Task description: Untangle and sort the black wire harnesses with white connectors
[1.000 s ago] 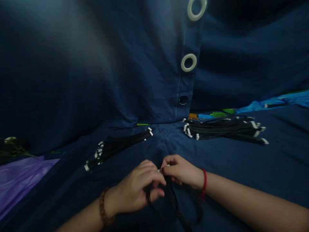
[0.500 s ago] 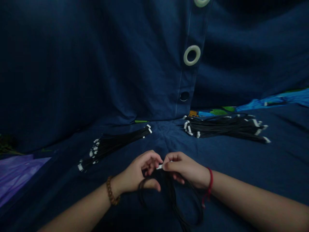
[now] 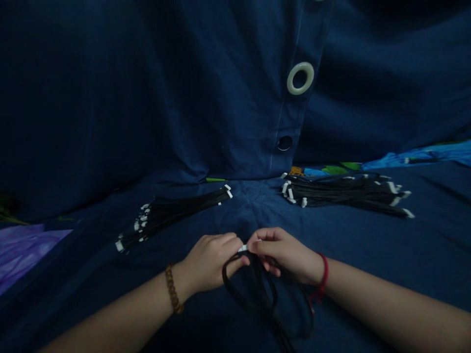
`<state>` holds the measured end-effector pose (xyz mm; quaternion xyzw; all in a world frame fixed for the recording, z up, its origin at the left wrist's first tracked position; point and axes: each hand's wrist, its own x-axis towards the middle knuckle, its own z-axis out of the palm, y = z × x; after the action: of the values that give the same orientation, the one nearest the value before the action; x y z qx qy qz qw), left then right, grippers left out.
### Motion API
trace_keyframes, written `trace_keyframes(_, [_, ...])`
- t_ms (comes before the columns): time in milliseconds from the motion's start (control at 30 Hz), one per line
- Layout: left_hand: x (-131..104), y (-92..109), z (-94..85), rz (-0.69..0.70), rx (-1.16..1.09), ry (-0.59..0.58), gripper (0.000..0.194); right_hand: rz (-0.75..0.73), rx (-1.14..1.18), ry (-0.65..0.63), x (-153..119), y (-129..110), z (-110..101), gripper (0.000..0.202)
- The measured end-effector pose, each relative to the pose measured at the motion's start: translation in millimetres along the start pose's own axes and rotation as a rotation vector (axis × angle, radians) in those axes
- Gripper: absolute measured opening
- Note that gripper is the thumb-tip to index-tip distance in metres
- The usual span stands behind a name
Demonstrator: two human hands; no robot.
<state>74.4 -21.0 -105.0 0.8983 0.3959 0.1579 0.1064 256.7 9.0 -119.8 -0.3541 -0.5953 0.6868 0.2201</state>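
One white connector point(image 3: 243, 248) sits between left hand point(image 3: 213, 259) and pinching right hand point(image 3: 291, 252).

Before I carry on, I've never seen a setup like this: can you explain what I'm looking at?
There is no machine here, just a person's bare hands, seen by one head-worn camera looking forward and down. The left hand has a brown beaded bracelet at its wrist; the right hand has a red band. The right fingers pinch a white tab above looping black cords. The left fingers are right beside it; their exact grip is unclear. On the dark blue cloth lie a left bundle and a right bundle of white-ended black cords.
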Motion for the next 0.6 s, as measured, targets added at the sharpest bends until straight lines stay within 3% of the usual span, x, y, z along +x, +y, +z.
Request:
trace_keyframes(300, [6.1, -7.6, -2.4, -0.032, -0.398, -0.069, 0.008, -0.015, 0.037, -0.023, -0.2, 1.5, -4.1, 0.016])
trace_keyframes(433, [7.0, -5.9, 0.6, -0.162, -0.611, -0.004, 0.016, -0.013, 0.053, -0.027, 0.2, 1.4, -3.5, 0.014])
trace_keyframes(533, [6.8, -1.8, 2.8, -0.269, -0.85, -0.038, 0.024, -0.007, 0.068, -0.035, 0.1, 0.8, -2.0, 0.014])
trace_keyframes(600, [5.7, -0.2, 2.2, -0.241, -0.782, 0.007, 0.022, -0.001, 0.085, -0.031, -0.1, 0.8, -1.8, 0.016])
